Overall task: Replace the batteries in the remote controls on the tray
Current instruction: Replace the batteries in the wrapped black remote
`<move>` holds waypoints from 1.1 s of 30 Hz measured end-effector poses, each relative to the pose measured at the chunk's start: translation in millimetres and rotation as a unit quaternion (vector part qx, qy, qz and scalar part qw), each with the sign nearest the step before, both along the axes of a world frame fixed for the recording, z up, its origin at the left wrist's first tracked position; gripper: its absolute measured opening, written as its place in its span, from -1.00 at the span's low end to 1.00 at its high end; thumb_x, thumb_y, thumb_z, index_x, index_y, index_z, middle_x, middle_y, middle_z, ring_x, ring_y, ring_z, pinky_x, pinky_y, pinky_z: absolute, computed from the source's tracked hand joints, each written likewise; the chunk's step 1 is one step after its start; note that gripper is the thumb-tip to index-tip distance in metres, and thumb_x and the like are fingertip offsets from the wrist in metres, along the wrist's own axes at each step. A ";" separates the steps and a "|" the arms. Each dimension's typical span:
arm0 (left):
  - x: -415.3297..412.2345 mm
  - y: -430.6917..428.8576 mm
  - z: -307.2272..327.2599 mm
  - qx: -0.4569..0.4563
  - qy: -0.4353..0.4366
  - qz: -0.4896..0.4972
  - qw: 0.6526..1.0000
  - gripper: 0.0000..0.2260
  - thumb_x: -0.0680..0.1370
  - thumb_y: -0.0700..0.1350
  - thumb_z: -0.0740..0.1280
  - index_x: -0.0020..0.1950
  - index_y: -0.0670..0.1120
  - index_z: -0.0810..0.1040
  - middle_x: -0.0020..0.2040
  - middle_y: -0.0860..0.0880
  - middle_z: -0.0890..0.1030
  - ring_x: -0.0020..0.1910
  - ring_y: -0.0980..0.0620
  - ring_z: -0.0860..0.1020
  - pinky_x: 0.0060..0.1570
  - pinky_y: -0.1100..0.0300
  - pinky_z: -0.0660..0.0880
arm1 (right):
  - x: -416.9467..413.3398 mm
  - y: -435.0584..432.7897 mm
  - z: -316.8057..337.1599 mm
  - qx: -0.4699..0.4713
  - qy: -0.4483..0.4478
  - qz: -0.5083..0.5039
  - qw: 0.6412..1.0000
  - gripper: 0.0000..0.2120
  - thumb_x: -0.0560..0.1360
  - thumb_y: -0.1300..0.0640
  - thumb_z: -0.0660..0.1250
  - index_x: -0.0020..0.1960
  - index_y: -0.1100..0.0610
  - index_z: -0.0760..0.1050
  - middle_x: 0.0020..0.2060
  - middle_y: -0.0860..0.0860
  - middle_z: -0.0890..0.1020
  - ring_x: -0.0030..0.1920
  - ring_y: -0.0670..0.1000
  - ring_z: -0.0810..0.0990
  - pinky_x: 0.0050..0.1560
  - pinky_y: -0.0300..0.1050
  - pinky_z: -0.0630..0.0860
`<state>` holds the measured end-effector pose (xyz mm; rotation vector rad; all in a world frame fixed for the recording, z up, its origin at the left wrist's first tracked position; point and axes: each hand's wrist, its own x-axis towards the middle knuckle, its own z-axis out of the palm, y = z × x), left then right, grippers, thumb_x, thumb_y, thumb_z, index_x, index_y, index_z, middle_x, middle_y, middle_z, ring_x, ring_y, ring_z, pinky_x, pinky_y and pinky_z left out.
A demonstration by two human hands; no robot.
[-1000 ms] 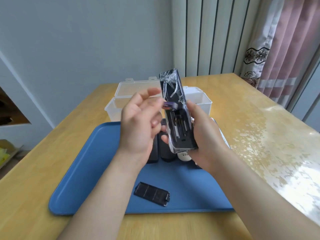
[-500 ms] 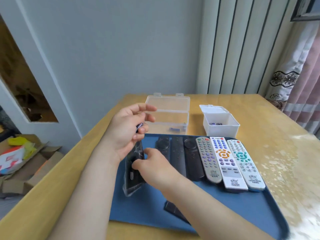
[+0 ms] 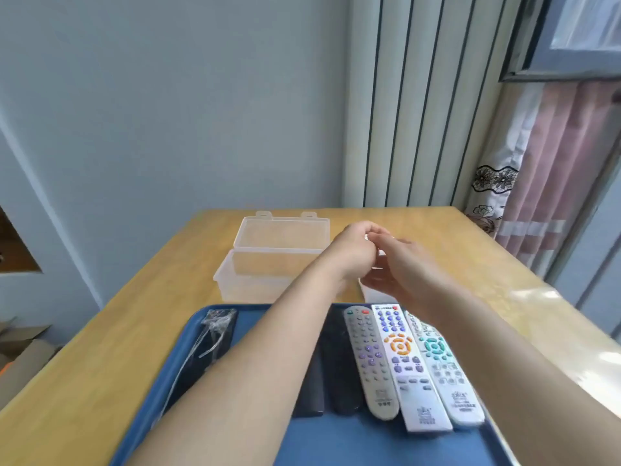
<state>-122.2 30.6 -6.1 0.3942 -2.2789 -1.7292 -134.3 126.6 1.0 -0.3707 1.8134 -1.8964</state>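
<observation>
Tabletop [image 3: 151, 314] beyond the tray [image 3: 252, 309]: my curled left hand [image 3: 353, 253], contents unclear, sits just beside my slack right hand [image 3: 403, 270], both above the white box [image 3: 365, 292].

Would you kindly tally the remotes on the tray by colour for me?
Wrapped black remote: 1
Bare black remotes: 2 in view; more may be hidden
Grey remote: 1
White remotes: 2
Total: 6 in view
</observation>
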 end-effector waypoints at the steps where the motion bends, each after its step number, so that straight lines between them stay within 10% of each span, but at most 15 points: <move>1: -13.3 1.5 -0.9 -0.002 0.002 0.006 1.000 -0.69 0.55 -0.35 0.05 -0.01 -0.05 0.53 -0.12 -0.11 0.63 -0.24 0.00 0.57 -0.25 0.23 0.50 | -13.0 4.5 2.6 0.036 0.040 -0.009 0.999 -0.80 0.61 0.17 0.20 0.07 0.27 0.53 -0.17 0.16 0.56 -0.14 0.11 0.54 -0.05 -0.01 0.51; 4: -48.7 9.0 -5.5 -0.010 0.002 0.006 1.000 -0.75 0.54 -0.30 0.17 0.12 -0.06 0.51 -0.09 -0.09 0.61 -0.13 -0.03 0.54 -0.17 0.18 0.49 | -51.1 20.4 7.0 0.139 0.164 -0.041 0.976 -0.83 0.55 0.28 0.21 -0.04 0.21 0.59 -0.24 0.07 0.58 -0.19 0.05 0.52 -0.10 -0.14 0.41; 7: -56.6 3.9 -3.5 -0.048 0.006 0.000 0.999 -0.76 0.58 -0.23 0.22 0.22 -0.06 0.50 0.16 -0.08 0.58 0.09 -0.01 0.52 0.07 0.17 0.44 | -69.6 25.6 4.1 0.209 0.244 -0.061 0.945 -0.68 0.55 0.29 0.21 0.27 0.24 0.54 0.13 0.08 0.61 0.17 0.06 0.55 0.10 -0.17 0.41; 13: -1.8 -68.6 11.9 -0.169 -0.065 -0.003 0.983 -0.74 0.50 -0.38 0.21 -0.09 -0.11 0.63 -0.18 -0.04 0.67 -0.28 0.06 0.59 -0.21 0.19 0.53 | -77.7 -6.3 1.6 0.245 0.385 0.035 0.889 -0.70 0.50 0.33 0.23 0.11 0.15 0.64 0.05 0.09 0.70 0.05 0.06 0.65 0.12 -0.06 0.54; 18: 18.8 -110.7 -14.3 -0.291 -0.257 -0.025 0.921 -0.86 0.50 -0.18 0.35 -0.06 0.00 0.67 -0.07 0.04 0.65 -0.15 0.09 0.57 -0.16 0.23 0.56 | -55.0 -71.5 5.3 0.351 0.511 0.182 0.763 -0.72 0.50 0.25 0.26 0.06 0.02 0.68 -0.01 -0.04 0.71 -0.01 0.03 0.63 0.07 -0.10 0.56; 25: -6.3 -124.3 -31.5 -0.347 -0.321 -0.059 0.879 -0.86 0.39 -0.08 0.50 -0.30 0.06 0.57 -0.19 0.09 0.60 -0.19 -0.01 0.50 -0.14 0.24 0.46 | -56.8 -127.6 -10.8 0.564 0.567 0.310 0.514 -0.81 0.46 0.10 0.44 0.06 0.07 0.58 -0.02 0.00 0.64 0.01 0.09 0.59 -0.02 -0.04 0.58; 33: 5.7 -144.3 -36.7 -0.365 -0.312 -0.013 0.877 -0.95 0.38 -0.16 0.40 -0.21 -0.07 0.55 -0.25 -0.03 0.54 -0.28 -0.05 0.44 -0.27 0.18 0.40 | -31.3 -146.5 -13.9 0.634 0.610 0.331 0.341 -0.83 0.55 0.22 0.32 0.12 0.10 0.46 -0.24 -0.02 0.40 -0.09 0.08 0.47 -0.06 -0.12 0.36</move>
